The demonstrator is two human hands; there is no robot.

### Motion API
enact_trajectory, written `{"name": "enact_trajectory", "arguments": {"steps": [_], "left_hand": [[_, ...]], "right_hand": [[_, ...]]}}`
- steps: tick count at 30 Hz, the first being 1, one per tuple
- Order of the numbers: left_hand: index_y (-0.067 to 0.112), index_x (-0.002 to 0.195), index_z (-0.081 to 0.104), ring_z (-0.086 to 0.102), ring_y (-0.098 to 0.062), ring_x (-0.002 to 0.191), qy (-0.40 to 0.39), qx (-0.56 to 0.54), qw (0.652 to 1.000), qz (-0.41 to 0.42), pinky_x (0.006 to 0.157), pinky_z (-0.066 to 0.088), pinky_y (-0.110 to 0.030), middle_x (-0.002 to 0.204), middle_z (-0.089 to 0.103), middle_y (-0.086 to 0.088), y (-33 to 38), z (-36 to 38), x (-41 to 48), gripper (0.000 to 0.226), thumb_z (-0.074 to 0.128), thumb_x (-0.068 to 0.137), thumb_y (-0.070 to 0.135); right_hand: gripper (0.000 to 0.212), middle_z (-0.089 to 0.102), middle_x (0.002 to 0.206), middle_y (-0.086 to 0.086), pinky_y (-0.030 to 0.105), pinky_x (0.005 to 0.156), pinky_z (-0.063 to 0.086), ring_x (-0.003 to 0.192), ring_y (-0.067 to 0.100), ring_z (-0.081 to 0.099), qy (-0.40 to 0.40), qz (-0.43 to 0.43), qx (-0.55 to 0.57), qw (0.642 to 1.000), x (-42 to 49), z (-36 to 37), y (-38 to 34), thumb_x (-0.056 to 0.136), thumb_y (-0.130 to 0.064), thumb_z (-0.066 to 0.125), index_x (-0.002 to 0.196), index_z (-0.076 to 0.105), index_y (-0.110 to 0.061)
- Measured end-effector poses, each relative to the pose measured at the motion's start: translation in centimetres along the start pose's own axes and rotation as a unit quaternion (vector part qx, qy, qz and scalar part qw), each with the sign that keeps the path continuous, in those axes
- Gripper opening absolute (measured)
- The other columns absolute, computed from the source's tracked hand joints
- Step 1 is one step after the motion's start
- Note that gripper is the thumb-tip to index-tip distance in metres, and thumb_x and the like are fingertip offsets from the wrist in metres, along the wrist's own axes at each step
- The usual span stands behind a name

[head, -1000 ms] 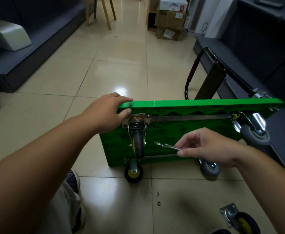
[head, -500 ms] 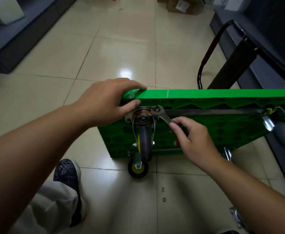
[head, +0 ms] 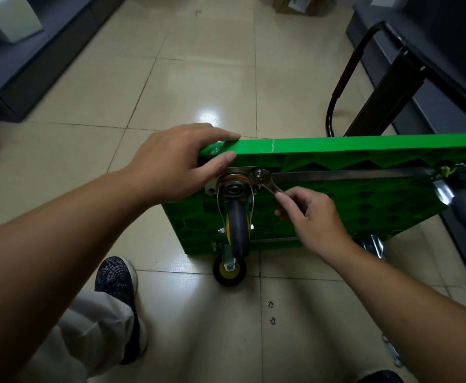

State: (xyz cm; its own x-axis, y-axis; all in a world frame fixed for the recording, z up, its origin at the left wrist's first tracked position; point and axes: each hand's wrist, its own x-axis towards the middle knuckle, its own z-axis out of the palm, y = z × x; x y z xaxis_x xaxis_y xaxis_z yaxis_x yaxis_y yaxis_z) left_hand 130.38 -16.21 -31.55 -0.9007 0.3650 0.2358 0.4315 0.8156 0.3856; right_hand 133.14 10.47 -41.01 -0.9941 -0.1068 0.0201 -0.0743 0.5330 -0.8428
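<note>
Centrally, a green cart [head: 364,150] stands tipped on its long edge on the tiled floor [head: 198,78], underside toward the viewer. The left hand [head: 171,164] holds the cart's upper corner, at 10 o'clock of the grey wheel [head: 237,230]: fingers [head: 218,134] laid over the top edge, thumb against the underside. The right hand [head: 314,219] pinches the handle of a wrench [head: 267,185] between thumb and curled fingers [head: 287,197]. The wrench head sits round a nut [head: 259,172] on the wheel's mounting plate [head: 212,186], and the handle slants toward 4 o'clock. The grey wheel hangs from that plate toward 6 o'clock. Directly below, a yellow-hubbed wheel [head: 229,269] touches the floor. Two washers [head: 270,304] lie at 5 o'clock of it, a dark shoe [head: 115,280] at 9 o'clock.
</note>
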Motion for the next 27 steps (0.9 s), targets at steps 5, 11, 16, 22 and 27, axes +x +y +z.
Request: {"name": "enact_trajectory", "arguments": {"steps": [5, 11, 16, 22, 27], "left_hand": [[0.039, 0.138, 0.058, 0.060, -0.012, 0.103, 0.011, 0.003, 1.000, -0.003, 0.072, 0.050, -0.035, 0.122, 0.066, 0.014, -0.1, 0.2, 0.1, 0.048, 0.040, 0.097, 0.057], [0.039, 0.137, 0.058, 0.061, -0.012, 0.102, 0.021, 0.003, 1.000, 0.001, 0.069, 0.048, -0.033, 0.122, 0.067, 0.013, -0.2, 0.3, 0.1, 0.047, 0.041, 0.097, 0.057], [0.040, 0.137, 0.059, 0.054, -0.005, 0.095, 0.023, 0.002, 1.000, 0.003, 0.063, 0.040, -0.025, 0.121, 0.067, 0.013, -0.5, 0.5, 0.2, 0.048, 0.041, 0.097, 0.059], [0.041, 0.136, 0.059, 0.057, -0.007, 0.094, 0.032, 0.014, 0.999, 0.015, 0.059, 0.032, -0.021, 0.118, 0.066, 0.016, -0.8, 0.7, 0.0, 0.047, 0.039, 0.098, 0.060], [0.043, 0.135, 0.059, 0.059, -0.008, 0.097, 0.037, 0.019, 0.999, 0.016, 0.060, 0.033, -0.025, 0.117, 0.066, 0.018, -1.1, 0.7, 0.1, 0.045, 0.038, 0.099, 0.062]], "right_hand": [[0.031, 0.068, 0.071, -0.003, 0.033, 0.057, 0.044, 0.060, 0.012, 0.058, 0.022, -0.002, -0.017, 1.000, 0.1, 1.7, 0.6, 0.102, -0.039, 0.055, 0.080, 0.069, -0.023], [0.029, 0.068, 0.072, -0.003, 0.027, 0.058, 0.045, 0.066, 0.009, 0.061, 0.017, 0.030, 0.011, 0.999, 0.2, 3.1, 0.3, 0.103, -0.036, 0.054, 0.083, 0.069, -0.022], [0.032, 0.059, 0.066, 0.001, 0.035, 0.057, 0.046, 0.064, 0.019, 0.059, -0.002, 0.008, 0.019, 1.000, -0.1, 3.0, 0.6, 0.103, -0.036, 0.051, 0.078, 0.062, -0.020], [0.034, 0.045, 0.065, -0.005, 0.038, 0.055, 0.037, 0.058, 0.016, 0.044, -0.044, -0.026, -0.026, 0.998, 0.2, 3.2, 0.8, 0.107, -0.039, 0.037, 0.076, 0.046, -0.028], [0.040, 0.043, 0.065, -0.004, 0.035, 0.055, 0.033, 0.057, 0.012, 0.039, -0.047, -0.031, -0.057, 0.997, 0.2, 3.2, 0.9, 0.098, -0.056, 0.027, 0.076, 0.043, -0.026]]}}
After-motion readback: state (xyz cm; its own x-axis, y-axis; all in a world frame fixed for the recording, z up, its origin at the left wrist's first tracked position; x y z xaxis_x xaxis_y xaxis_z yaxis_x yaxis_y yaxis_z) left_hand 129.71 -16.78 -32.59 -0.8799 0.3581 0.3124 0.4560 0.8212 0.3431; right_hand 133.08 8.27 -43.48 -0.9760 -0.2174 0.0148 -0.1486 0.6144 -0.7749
